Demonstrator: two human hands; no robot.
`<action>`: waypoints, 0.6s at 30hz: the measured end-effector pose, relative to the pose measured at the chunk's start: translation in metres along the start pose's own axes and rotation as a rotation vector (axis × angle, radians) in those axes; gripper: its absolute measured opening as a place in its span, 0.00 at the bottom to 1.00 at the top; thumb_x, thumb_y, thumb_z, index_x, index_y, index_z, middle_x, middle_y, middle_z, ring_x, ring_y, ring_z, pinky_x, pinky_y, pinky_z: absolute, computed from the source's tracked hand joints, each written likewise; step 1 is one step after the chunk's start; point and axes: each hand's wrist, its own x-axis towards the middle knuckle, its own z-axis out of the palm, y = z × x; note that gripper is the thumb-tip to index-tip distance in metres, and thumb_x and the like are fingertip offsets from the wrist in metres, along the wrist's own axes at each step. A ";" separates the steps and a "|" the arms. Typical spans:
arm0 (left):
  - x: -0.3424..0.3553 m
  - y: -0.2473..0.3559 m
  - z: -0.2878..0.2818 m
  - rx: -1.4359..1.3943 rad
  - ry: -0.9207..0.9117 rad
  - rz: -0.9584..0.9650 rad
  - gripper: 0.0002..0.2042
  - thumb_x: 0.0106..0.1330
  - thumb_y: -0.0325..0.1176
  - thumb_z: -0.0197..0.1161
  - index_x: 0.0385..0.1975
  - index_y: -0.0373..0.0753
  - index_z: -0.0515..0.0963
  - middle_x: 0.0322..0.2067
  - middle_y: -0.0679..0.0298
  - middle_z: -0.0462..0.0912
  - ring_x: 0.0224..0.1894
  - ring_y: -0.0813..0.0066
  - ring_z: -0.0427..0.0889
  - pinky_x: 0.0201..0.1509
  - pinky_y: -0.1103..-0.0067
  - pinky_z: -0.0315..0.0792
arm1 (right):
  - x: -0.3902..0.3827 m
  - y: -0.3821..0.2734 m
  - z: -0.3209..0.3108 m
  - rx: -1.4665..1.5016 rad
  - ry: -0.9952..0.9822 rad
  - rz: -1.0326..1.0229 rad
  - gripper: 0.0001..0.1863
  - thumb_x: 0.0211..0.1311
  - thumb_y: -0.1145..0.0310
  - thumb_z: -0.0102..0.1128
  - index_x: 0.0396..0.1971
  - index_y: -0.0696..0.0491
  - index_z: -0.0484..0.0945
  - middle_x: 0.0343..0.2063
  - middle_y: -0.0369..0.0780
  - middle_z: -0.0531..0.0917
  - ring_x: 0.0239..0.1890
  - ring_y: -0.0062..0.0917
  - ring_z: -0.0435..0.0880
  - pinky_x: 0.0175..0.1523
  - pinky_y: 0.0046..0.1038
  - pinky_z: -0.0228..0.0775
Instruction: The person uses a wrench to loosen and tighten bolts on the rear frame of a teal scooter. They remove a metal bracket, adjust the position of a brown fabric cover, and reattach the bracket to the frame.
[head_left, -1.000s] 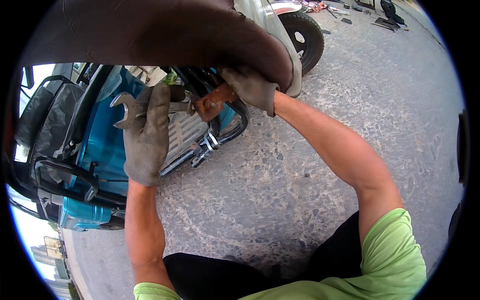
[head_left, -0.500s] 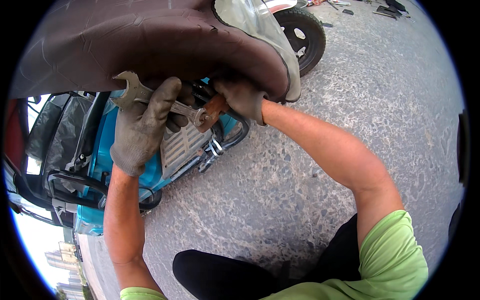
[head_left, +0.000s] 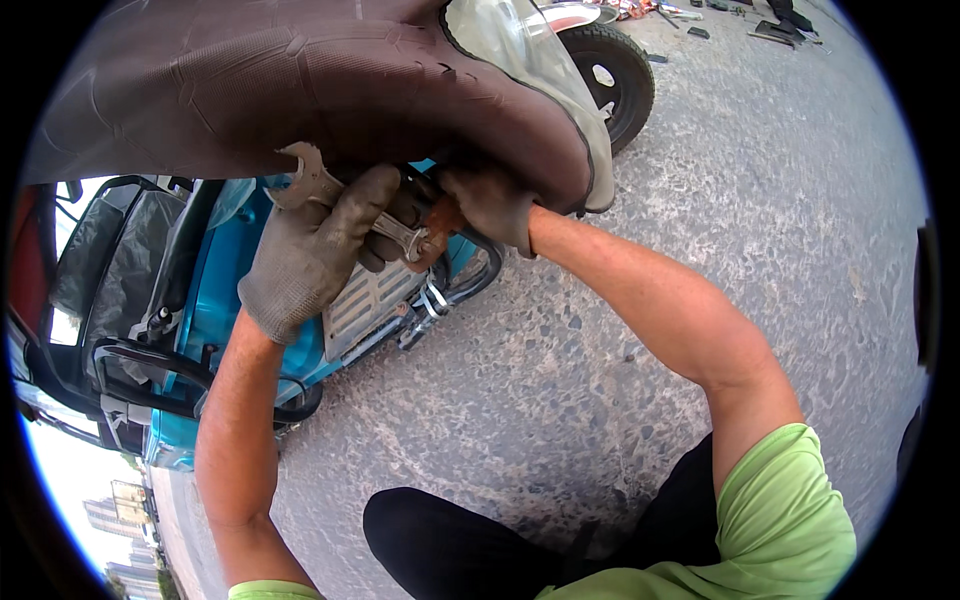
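Rusty brown metal marks the place of the work: a bracket (head_left: 438, 232), a little off the centre toward eleven o'clock, below the edge of a brown quilted seat cover (head_left: 330, 80). The left hand (head_left: 310, 260), in a grey glove and lying toward ten o'clock, is curled firmly around a steel wrench (head_left: 318, 183), with the thumb along its shaft. The wide forked end points to ten o'clock from this hand, and the other end, toward four o'clock, meets the bracket; whether it sits fully on a fastener, I cannot tell. The right hand (head_left: 490, 205), also gloved, is at twelve o'clock, beside the bracket; its fingers go into the shadow under the cover, so I cannot tell how far they are bent or what they hold. As I judge, the work is in the middle: the wrench is already brought to the bracket, but the bracket appears in its place near the black tube frame (head_left: 490, 262), and the turning does not look finished. How tight the joint is, the view does not show.
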 end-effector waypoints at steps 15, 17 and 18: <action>-0.119 -0.093 0.013 -0.562 0.379 0.023 0.14 0.73 0.38 0.65 0.48 0.34 0.81 0.47 0.52 0.85 0.35 0.70 0.85 0.43 0.75 0.80 | -0.001 0.002 -0.002 0.148 0.034 -0.010 0.13 0.68 0.65 0.50 0.33 0.57 0.79 0.33 0.47 0.82 0.37 0.35 0.78 0.51 0.36 0.68; -0.131 -0.110 0.020 -0.589 0.386 -0.064 0.15 0.71 0.39 0.68 0.49 0.34 0.82 0.39 0.56 0.87 0.36 0.70 0.85 0.45 0.73 0.79 | -0.001 0.004 -0.002 0.156 0.034 -0.011 0.13 0.68 0.65 0.49 0.32 0.57 0.79 0.32 0.47 0.82 0.36 0.34 0.77 0.50 0.36 0.68; -0.135 -0.112 0.024 -0.545 0.395 -0.089 0.15 0.71 0.39 0.68 0.49 0.34 0.82 0.38 0.57 0.87 0.36 0.71 0.85 0.45 0.74 0.78 | -0.001 0.004 -0.001 0.152 0.035 0.008 0.13 0.68 0.65 0.50 0.31 0.57 0.79 0.31 0.47 0.82 0.36 0.34 0.77 0.50 0.36 0.68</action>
